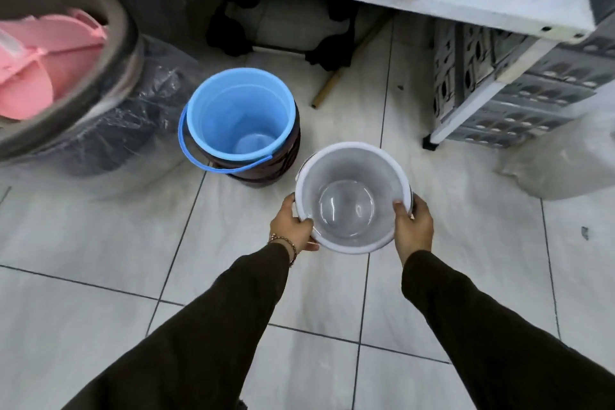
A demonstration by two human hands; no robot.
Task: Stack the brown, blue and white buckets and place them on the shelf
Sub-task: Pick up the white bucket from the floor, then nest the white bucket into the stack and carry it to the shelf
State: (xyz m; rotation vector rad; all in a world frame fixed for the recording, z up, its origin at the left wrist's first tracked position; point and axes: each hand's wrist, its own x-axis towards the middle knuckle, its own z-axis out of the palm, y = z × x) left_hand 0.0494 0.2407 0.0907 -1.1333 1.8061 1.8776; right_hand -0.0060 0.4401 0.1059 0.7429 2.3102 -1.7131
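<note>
Left hand (pixel 293 225) and right hand (pixel 412 225) grip white bucket (pixel 352 243), seemingly lifted.

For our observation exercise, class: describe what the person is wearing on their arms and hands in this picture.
Both arms are covered by long, dark brownish-black sleeves that reach the wrists. The left hand is bare, with no glove, and a thin beaded bracelet circles its wrist just past the cuff. The right hand is also bare, and no bracelet or watch shows on it.

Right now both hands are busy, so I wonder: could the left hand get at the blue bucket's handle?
Probably yes, once it lets go: the left hand grips the white bucket, and bare floor lies between it and the blue bucket.
</note>
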